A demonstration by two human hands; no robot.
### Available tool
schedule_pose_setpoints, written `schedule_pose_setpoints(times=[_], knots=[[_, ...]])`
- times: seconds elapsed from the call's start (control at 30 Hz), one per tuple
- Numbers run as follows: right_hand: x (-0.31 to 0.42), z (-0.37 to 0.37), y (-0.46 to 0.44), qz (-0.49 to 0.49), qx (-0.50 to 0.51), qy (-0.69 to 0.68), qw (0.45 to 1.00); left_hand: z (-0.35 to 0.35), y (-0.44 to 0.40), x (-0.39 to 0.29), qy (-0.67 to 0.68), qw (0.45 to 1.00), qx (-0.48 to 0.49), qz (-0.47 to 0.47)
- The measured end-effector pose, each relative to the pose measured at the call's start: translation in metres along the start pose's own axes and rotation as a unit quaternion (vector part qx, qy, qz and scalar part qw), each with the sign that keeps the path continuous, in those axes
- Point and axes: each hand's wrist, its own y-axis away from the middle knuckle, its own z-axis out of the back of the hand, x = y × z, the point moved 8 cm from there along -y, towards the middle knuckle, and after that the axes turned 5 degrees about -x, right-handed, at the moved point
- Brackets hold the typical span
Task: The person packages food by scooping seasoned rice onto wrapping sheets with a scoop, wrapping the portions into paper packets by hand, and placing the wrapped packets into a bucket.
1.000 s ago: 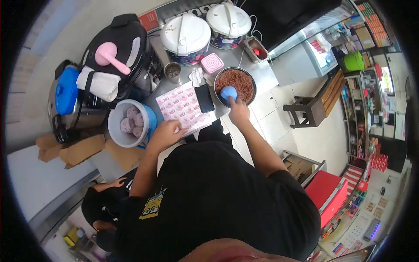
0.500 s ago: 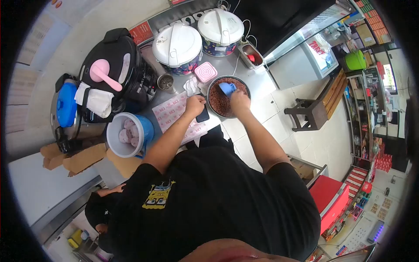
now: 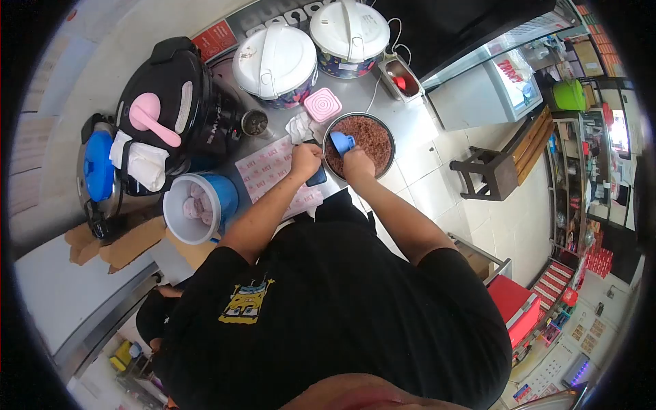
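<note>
A round metal pan (image 3: pixel 387 154) of reddish-brown grains stands near the counter's front edge. My right hand (image 3: pixel 358 164) is closed on a blue scoop (image 3: pixel 342 142), which rests in the grains at the pan's left side. My left hand (image 3: pixel 306 161) is closed beside the pan's left rim, over a dark phone (image 3: pixel 317 178); what its fingers hold, if anything, is too small to make out. Printed paper sheets (image 3: pixel 264 167) lie under and left of my left forearm. A blue bucket (image 3: pixel 224 198) farther left holds several pale wrapped balls (image 3: pixel 198 205).
Two white-lidded pots (image 3: pixel 275 60) stand at the back, near a pink square box (image 3: pixel 322 105) and a metal cup (image 3: pixel 254 123). A black cooker (image 3: pixel 205 102) bears a pink ladle (image 3: pixel 147 116). Another person (image 3: pixel 152 316) is at lower left. A stool (image 3: pixel 488 172) stands right.
My left hand has moved from the paper to beside the pan and closed. My right hand has shifted the scoop to the pan's left side, turning it.
</note>
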Motion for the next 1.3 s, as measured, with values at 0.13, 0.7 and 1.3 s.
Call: schedule_pose_setpoints(times=[0.13, 0.7, 1.3], knots=[[0.007, -0.011, 0.014, 0.005, -0.014, 0.007, 1.000, -0.001, 0.010, -0.003, -0.016, 1.000, 0.001, 0.020], [-0.047, 0.016, -0.001, 0.022, 0.050, -0.072, 0.996, 0.011, 0.024, 0.018, 0.018, 0.993, -0.011, 0.119], [0.014, -0.001, 0.014, 0.060, 0.106, 0.122, 0.985, -0.012, 0.037, -0.020, -0.098, 0.990, 0.099, -0.036]])
